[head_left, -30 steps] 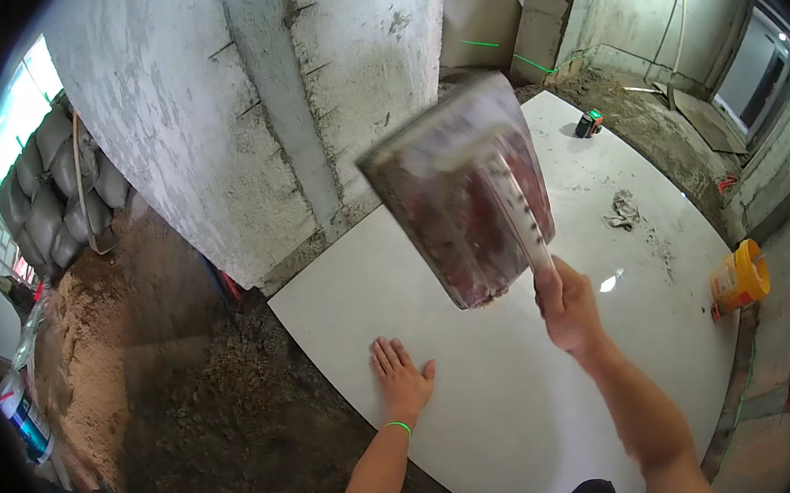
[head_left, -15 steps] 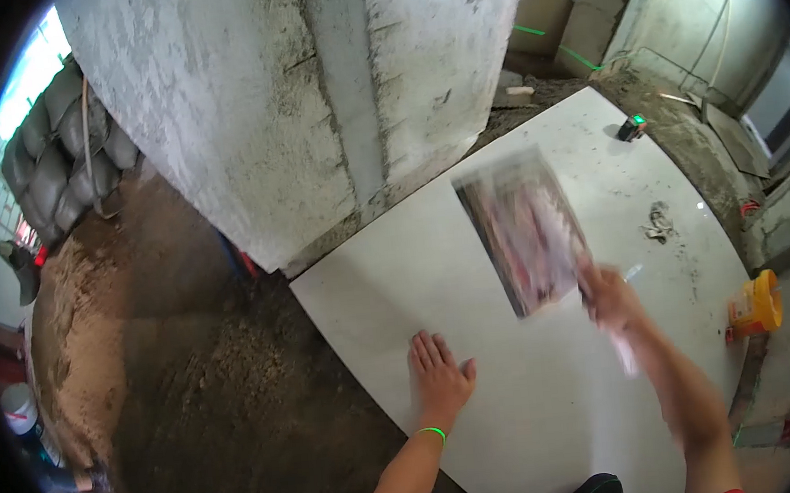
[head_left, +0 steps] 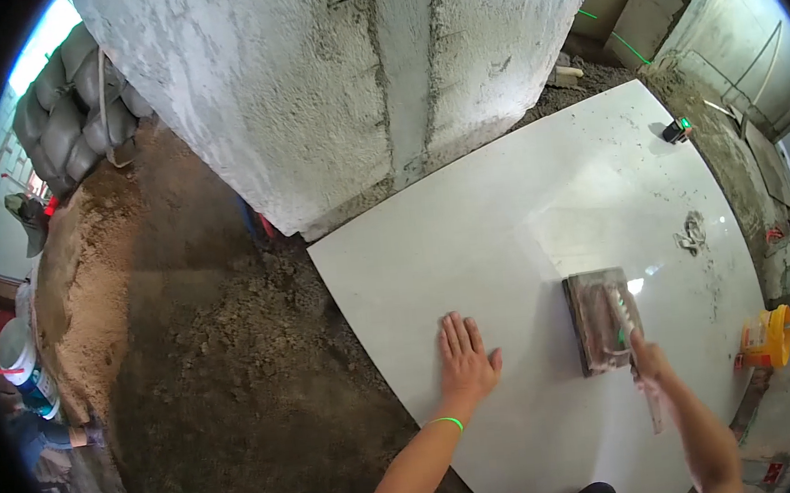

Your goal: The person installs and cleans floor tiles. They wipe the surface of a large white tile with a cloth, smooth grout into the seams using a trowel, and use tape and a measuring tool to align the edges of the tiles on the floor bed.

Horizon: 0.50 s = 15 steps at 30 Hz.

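Beneath me lies a large glossy white tile [head_left: 388, 275], butting up near the foot of a concrete column. My left hand [head_left: 467, 364] rests flat on it, fingers stretched out, holding nothing. In my right hand [head_left: 650, 361] is the handle of a flat rectangular beater [head_left: 599, 322], a thick dark-edged plate smeared grey and brown. The plate is low over the tile to the right of my left hand; whether it touches the surface I cannot tell.
The concrete column [head_left: 307, 95] rises ahead. A small laser level [head_left: 676, 131] and a crumpled rag [head_left: 692, 234] sit on the tile's right part. Beyond its right edge stands a yellow bucket [head_left: 768, 338]. Left are loose mortar [head_left: 270, 323], stacked sacks [head_left: 73, 106], a white bucket [head_left: 21, 359] and another person's arm [head_left: 64, 435].
My right hand has brought the beater down and nearer to me, from a raised, blurred position. My left hand stays flat on the tile. The whole view has shifted slightly.
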Motion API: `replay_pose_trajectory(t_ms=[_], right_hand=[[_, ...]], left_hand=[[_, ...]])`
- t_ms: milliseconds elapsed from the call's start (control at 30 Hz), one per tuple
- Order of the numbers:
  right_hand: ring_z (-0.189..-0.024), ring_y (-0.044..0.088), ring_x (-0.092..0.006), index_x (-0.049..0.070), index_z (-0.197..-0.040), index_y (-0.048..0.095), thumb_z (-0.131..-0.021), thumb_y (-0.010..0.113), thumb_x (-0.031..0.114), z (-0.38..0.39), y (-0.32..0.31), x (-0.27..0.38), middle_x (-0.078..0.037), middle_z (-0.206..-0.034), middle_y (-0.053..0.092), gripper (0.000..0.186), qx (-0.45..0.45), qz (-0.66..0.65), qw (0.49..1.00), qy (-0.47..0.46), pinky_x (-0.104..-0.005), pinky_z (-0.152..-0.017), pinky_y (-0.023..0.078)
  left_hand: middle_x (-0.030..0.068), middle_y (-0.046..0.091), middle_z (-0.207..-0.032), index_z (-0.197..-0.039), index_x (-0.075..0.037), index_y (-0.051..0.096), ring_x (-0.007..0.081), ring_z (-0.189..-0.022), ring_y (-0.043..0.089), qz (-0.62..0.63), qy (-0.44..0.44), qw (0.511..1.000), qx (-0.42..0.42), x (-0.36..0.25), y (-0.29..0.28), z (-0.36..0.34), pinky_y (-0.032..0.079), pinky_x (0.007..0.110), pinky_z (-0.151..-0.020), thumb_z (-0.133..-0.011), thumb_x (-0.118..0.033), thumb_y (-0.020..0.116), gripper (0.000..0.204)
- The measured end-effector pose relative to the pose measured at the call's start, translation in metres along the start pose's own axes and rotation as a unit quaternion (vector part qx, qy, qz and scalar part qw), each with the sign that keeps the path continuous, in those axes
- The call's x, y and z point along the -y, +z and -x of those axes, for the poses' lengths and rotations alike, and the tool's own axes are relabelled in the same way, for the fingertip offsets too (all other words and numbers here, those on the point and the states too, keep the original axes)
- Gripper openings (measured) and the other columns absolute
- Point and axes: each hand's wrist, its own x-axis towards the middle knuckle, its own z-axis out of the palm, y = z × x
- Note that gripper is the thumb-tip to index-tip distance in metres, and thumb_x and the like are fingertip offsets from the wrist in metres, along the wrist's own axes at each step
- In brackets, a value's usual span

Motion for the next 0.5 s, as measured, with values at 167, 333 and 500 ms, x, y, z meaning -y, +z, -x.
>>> replay_pose_trajectory(t_ms=[167, 333, 500], right_hand=[[-0.038, 0.040, -0.0124, 0.008, -0.071, 0.046, -0.095, 0.040, 0.056, 0.062, 0.003, 0.153, -0.002, -0.050, 0.043, 0.054, -0.087, 0.043, 0.925, -0.368, -0.0277, -0.035, 0.032], [-0.040, 0.036, -0.0065, 0.010, -0.070, 0.041, -0.102, 0.030, 0.045, 0.034, 0.025, 0.210, 0.002, -0.049, 0.038, 0.050, -0.094, -0.125, 0.812, -0.563, -0.0232, -0.038, 0.028], [-0.077, 0.059, -0.0445, -0.003, -0.093, 0.063, -0.100, 0.030, 0.048, -0.085, 0.073, 0.029, -0.028, -0.083, 0.062, 0.062, -0.147, 0.294, 0.908, -0.260, -0.0493, -0.064, 0.046]], left_hand=[[0.0300, 0.015, -0.151, -0.142, 0.009, 0.025, 0.0429, -0.142, 0.011, -0.010, 0.008, 1.000, 0.013, -0.003, 0.006, 0.004, 0.010, 0.050, -0.115, -0.094, -0.045, 0.039, 0.075], [0.0301, 0.013, -0.151, -0.142, 0.009, 0.025, 0.0424, -0.142, 0.010, 0.030, 0.007, 0.999, 0.016, 0.004, 0.012, 0.003, 0.010, 0.049, -0.116, -0.093, -0.046, 0.039, 0.076], [0.0298, 0.013, -0.151, -0.143, 0.009, 0.025, 0.0427, -0.142, 0.011, 0.052, 0.008, 0.999, 0.014, 0.009, 0.011, 0.003, 0.007, 0.050, -0.116, -0.092, -0.046, 0.039, 0.076]])
